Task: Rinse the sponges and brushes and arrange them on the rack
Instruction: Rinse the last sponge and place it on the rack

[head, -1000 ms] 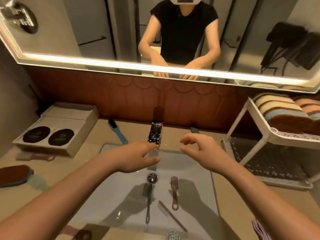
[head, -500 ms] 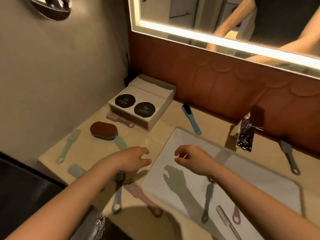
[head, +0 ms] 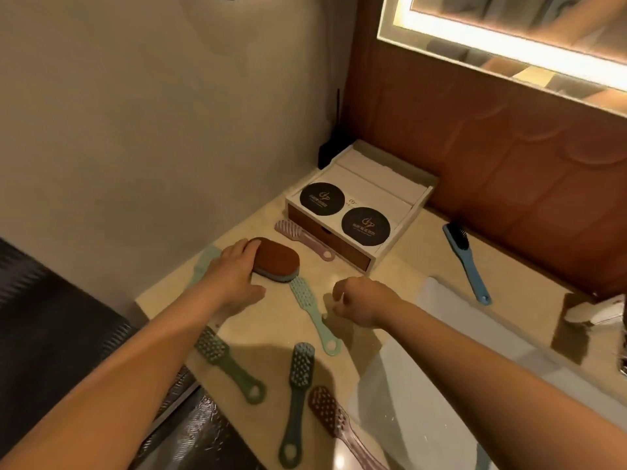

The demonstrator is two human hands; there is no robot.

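A brown sponge with a pale blue underside lies on the beige counter near the left wall. My left hand holds its left end, fingers curled over the far side and thumb on the near side. My right hand hovers over the counter right of the sponge, fingers curled, holding nothing. Around them lie a mint brush, a pink brush, a dark green brush, a teal brush, a mauve brush and a blue brush. The rack is out of view.
A white box with two black discs stands against the back wall. The white sink basin lies to the right, the tap at the right edge. A pale mint brush shows behind my left wrist. The counter's left edge drops off beside a dark surface.
My view has swung left, from the sink and rack to the counter's left end. My left hand reached out to the brown sponge and took hold of it. My right hand followed, still holding nothing.
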